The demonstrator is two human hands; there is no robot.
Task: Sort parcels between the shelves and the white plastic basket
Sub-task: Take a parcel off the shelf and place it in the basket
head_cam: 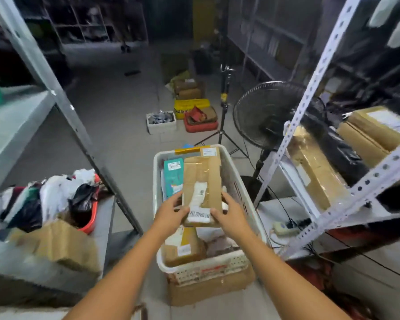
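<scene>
Over the white plastic basket [238,185] between two metal shelves, a long cardboard parcel [202,181] held at its near end, left hand [170,212] and right hand [231,214] gripping either side, more parcels packed underneath, a black fan [263,114] just behind.

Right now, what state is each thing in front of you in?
Basket, full of parcels.
Box, taped shut, held over the basket.
Left hand, grips the box's near left corner.
Right hand, grips its near right corner.
Teal parcel, lying in the basket, label up.
Fan, upright; running or not, cannot tell.
Red tub, heaped with bags.
</scene>
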